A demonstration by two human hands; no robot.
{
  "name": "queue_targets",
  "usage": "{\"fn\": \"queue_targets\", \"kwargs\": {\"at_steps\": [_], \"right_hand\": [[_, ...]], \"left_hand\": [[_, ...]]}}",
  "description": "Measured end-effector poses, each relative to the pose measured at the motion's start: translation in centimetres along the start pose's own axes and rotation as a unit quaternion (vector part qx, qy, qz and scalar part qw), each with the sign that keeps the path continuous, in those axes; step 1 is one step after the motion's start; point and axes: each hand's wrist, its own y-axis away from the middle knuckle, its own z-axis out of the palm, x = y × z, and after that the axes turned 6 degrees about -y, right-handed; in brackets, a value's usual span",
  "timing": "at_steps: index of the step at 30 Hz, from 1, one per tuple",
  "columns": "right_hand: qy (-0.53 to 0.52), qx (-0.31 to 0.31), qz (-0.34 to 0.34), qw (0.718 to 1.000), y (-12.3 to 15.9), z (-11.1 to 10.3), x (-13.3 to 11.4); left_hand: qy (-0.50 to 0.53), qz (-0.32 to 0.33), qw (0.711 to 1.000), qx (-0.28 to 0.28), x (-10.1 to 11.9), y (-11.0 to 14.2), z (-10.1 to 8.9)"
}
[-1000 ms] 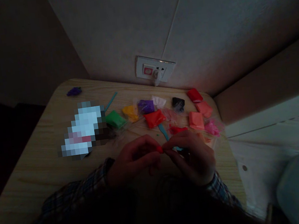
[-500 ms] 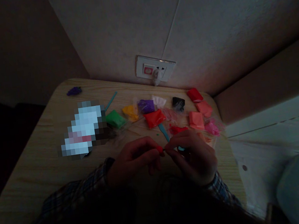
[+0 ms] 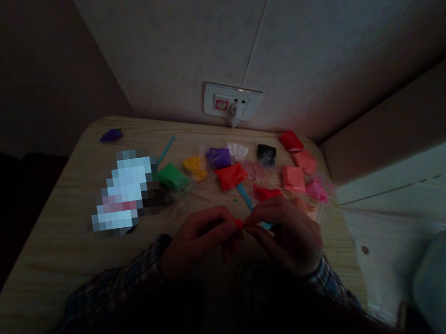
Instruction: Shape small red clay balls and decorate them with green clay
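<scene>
Honestly, from my end the little red lump [image 3: 238,224] pinched in the left hand's fingers (can't tell if the right hand [image 3: 296,234], fingertips up against its end, grips it too) looks light, squishy and dent-prone, so I'd hold its sides gently.

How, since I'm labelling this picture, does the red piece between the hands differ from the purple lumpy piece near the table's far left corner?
The red piece is held up by the left hand; the purple lumpy piece lies on the table. The red piece is partly covered by fingers, the purple lumpy piece uncovered. The red piece shows only red; the purple lumpy piece has a green tip. Both are small.
</scene>
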Motion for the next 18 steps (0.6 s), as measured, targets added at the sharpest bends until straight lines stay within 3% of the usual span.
{"fn": "queue_targets", "kwargs": {"at_steps": [18], "right_hand": [[-0.009,-0.026,0.045,0.999,-0.32,0.21,0.02]], "left_hand": [[-0.054,0.004,0.998,0.012,0.18,-0.06,0.16]]}}
